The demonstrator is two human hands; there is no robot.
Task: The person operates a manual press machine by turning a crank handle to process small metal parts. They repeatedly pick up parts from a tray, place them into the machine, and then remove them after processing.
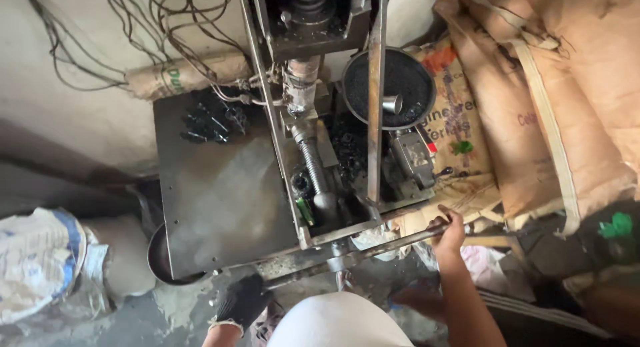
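Below the press frame, a long metal lever bar (353, 257) runs across; both hands clamped on it: right hand (448, 228), bare, at far end, left hand (243, 300), in black glove, at near end. Steel surface (220, 194) sits w/ black moulded parts (210, 124) at back. Pan of black powder (400, 87) w/ metal cup to the right.

a grey metal table (220, 200) carries small black parts (212, 124) and a press frame (320, 154).
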